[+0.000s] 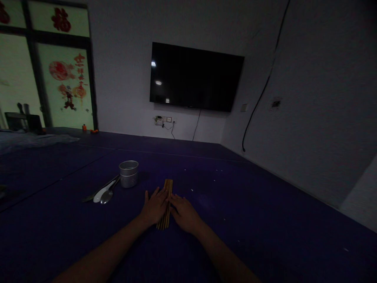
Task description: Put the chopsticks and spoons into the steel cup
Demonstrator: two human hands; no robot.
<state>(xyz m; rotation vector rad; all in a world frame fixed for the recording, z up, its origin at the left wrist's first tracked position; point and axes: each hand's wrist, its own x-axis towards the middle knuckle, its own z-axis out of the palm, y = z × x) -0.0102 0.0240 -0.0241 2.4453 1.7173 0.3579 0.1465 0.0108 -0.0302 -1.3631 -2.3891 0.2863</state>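
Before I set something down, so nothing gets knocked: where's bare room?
The dark blue surface is mostly bare between the right hand and the pale right wall, bar white specks. Crowded: slim brown sticks by the left hand; farther left, silver metal cup and spoons.

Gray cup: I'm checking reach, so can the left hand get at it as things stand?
Probably yes: the gray cup stands ahead and to the left of the left hand, with nothing visible between them, though that hand's fingers are at the sticks.

red sign 福 (61,20) | upper pane (80,23) | characters (79,60) on lower pane (51,114): unclear
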